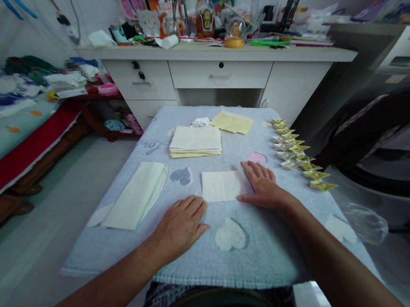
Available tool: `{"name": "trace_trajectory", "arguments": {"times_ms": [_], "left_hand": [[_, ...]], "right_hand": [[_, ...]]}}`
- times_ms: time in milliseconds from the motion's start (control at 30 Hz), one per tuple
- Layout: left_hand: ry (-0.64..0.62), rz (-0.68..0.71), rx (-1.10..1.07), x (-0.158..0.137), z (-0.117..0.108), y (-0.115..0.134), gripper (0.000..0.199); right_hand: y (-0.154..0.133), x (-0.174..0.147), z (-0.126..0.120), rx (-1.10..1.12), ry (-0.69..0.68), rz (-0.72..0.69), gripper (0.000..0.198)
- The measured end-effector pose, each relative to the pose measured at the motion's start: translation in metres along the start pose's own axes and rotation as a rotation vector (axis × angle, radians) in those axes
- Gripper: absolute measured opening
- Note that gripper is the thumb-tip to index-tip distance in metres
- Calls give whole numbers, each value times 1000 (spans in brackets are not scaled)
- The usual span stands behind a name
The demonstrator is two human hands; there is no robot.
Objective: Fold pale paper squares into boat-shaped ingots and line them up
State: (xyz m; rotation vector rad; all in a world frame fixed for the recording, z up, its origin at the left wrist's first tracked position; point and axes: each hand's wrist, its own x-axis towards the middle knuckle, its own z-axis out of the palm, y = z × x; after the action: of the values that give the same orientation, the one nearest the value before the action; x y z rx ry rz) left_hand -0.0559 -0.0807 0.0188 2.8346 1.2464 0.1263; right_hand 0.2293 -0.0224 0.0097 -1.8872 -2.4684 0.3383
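Blue cloth (266, 255) on top; white paper (222, 186) flat between left hand (184, 221) and right hand (263, 184), apart, neither pinching. Probably light, creases easily; hold by edges.

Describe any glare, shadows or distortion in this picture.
Head view: pale sheen on the glossy grey tiled floor; head view: dark shading on the blue heart-patterned cloth beside the bare right forearm; head view: the rectangular white paper sheet looks pale, detail faint; head view: likely wide-angle stretch splays the white drawer desk.
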Motion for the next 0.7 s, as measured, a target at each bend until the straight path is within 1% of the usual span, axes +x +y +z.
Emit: {"name": "trace_trajectory", "arguments": {"times_ms": [67,200,267,333,367,433,500,533,600,700], "left_hand": [[12,-5,-4,-1,2,0,35],[58,-16,-44,-2,4,-3,27],[90,-29,-101,-2,4,-5,23],[94,-44,-199,2,2,-8,19],[104,-81,-261,5,1,-9,19],[133,-206,-327,14,-1,-12,26],[170,-305,-286,27,-2,-15,39],[166,-338,-257,34,-1,-16,43],[122,-390,-217,49,1,-19,44],[83,-452,-217,68,6,-22,50]], "right_hand": [[9,-2,-4,17,-27,7,107],[18,-5,-10,59,-32,11,104],[21,-5,-10,96,-26,-23,103],[22,-4,-9,156,8,-80,99],[22,-3,-8,195,35,-107,94],[18,0,-5,265,104,-134,84],[13,4,0,290,178,-132,77],[9,6,3,282,205,-123,74],[3,10,8,249,237,-131,72],[-3,14,13,206,257,-163,71]]}}
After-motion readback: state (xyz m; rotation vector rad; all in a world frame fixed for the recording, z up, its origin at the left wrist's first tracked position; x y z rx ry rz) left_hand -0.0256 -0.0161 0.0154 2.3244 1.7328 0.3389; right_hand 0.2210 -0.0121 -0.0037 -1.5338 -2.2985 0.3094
